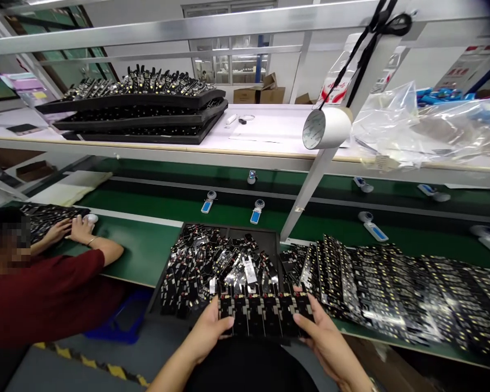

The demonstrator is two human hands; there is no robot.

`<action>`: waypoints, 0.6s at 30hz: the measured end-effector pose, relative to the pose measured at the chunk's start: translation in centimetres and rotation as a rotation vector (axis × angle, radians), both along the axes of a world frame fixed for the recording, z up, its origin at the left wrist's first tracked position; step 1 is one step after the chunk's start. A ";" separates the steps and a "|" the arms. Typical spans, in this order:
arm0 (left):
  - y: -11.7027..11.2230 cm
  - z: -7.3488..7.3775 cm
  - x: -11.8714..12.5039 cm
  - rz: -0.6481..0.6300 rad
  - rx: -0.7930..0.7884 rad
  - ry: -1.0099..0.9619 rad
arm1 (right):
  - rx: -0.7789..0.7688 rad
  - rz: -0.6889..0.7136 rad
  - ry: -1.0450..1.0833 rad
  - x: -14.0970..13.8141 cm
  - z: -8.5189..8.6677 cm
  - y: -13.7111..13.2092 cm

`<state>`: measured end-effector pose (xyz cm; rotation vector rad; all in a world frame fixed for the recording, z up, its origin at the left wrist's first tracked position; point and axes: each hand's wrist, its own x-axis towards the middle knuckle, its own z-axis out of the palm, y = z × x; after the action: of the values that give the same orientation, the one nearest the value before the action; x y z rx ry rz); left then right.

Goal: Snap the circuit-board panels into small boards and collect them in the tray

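Observation:
Both my hands grip the side edges of a black circuit board panel (265, 316), which has several board sections side by side. My left hand (208, 329) holds its left end, and my right hand (320, 337) holds its right end. The panel lies over the near edge of a black tray (232, 228) heaped with loose black boards and shiny wrappings. To the right, overlapping rows of black boards with gold-coloured pads (396, 294) spread across the green conveyor belt (147, 239). My hands hide part of the panel's edges.
A co-worker in a dark red shirt (36, 288) works at the left, with a hand on a white object (90, 218). Several blue-and-white handheld devices (258, 211) lie on the belt. Above stands a white shelf (269, 147) holding stacked black trays, a tape roll and a plastic bag.

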<state>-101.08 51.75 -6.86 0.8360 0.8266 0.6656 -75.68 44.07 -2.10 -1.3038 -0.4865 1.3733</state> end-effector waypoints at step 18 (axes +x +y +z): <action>1.3 -1.7 -0.6 0.352 0.368 0.511 | 0.160 0.019 -0.651 -5.2 -5.9 -0.1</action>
<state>-101.68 53.10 -8.53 1.2356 1.3578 0.9499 -80.84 43.99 -8.00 -1.6018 -1.0266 0.8757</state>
